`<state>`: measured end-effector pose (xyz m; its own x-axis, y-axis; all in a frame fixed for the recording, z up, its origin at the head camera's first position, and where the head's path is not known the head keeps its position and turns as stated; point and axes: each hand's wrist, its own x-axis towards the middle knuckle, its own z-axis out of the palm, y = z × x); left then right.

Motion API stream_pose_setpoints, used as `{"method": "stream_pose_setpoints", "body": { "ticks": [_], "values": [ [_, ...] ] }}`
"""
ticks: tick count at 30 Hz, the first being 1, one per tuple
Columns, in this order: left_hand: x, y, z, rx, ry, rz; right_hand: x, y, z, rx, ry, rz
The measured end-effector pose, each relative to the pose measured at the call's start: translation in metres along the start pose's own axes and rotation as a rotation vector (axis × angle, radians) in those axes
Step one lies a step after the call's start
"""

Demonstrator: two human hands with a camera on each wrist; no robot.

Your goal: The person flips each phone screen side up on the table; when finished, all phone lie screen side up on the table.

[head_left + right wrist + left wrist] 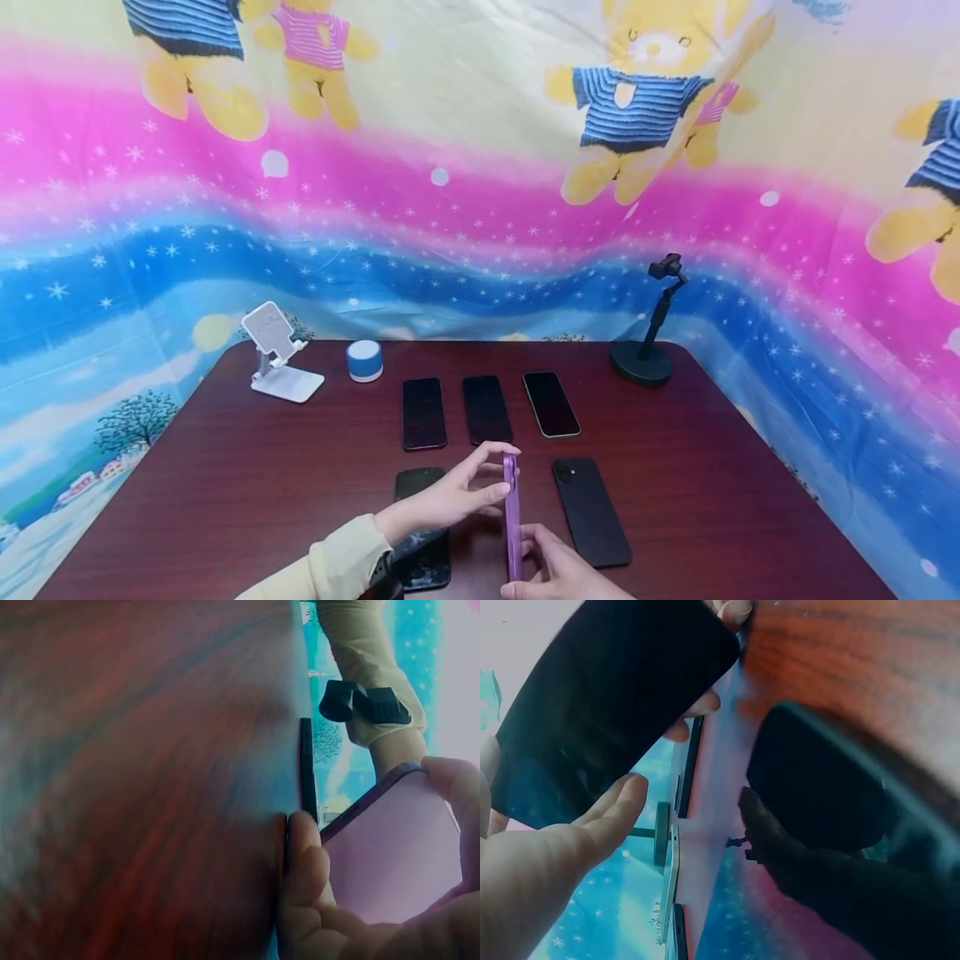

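Note:
Between both hands a purple phone [512, 521] stands on its long side, edge-on in the head view. My left hand [467, 492] pinches its far end with thumb and fingers. The right hand [558, 567] grips the near end. Its dark screen [622, 705] faces left, toward the left wrist camera; the plain purple back [397, 855] shows in the right wrist view. Beneath the left forearm lies a black phone [425, 558] with a marked, glossy screen, partly hidden. Right of the held phone, a black phone [592, 512] lies face down, camera at its far end.
Three dark-screened phones, left [423, 414], middle [487, 408] and right [552, 404], lie in a row farther back. Along the table's [712, 467] rear stand a white phone stand [288, 383], a blue-and-white cylinder [365, 362] and a black stand [642, 364]. A printed cloth [480, 225] hangs behind.

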<state>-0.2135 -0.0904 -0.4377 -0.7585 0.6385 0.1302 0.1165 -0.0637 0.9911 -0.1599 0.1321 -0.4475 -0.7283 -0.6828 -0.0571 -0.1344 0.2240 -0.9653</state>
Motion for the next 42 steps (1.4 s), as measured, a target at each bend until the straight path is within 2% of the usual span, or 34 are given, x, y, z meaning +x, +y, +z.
{"method": "stream_pose_setpoints", "body": {
  "ticks": [4,7,11,16,20,28,33,40,42],
  "values": [
    [-0.002,-0.001,0.002,-0.022,0.029,-0.003,0.003,-0.002,-0.002,-0.018,-0.034,0.04],
    [-0.003,-0.001,0.002,-0.015,0.049,-0.008,0.006,-0.006,-0.005,-0.093,-0.037,0.057],
    [-0.005,0.0,0.003,-0.007,0.075,-0.016,0.01,-0.016,-0.009,-0.247,0.012,0.046],
    [-0.004,0.0,0.007,-0.002,0.125,-0.009,0.017,-0.03,-0.014,-0.307,0.078,-0.003],
    [-0.003,0.001,0.01,0.006,0.136,0.018,0.024,-0.039,-0.02,-0.347,0.135,-0.049],
    [-0.007,0.004,0.012,0.049,0.171,0.013,0.031,-0.044,-0.022,-0.306,0.2,-0.067],
    [-0.01,0.006,0.011,0.056,0.192,-0.005,0.032,-0.045,-0.023,-0.326,0.245,-0.085],
    [-0.017,0.003,0.006,0.044,0.217,-0.032,0.033,-0.044,-0.029,-0.208,0.249,-0.068],
    [-0.02,0.003,0.004,0.044,0.228,-0.036,0.033,-0.043,-0.031,-0.213,0.261,-0.063]
  ]
}}
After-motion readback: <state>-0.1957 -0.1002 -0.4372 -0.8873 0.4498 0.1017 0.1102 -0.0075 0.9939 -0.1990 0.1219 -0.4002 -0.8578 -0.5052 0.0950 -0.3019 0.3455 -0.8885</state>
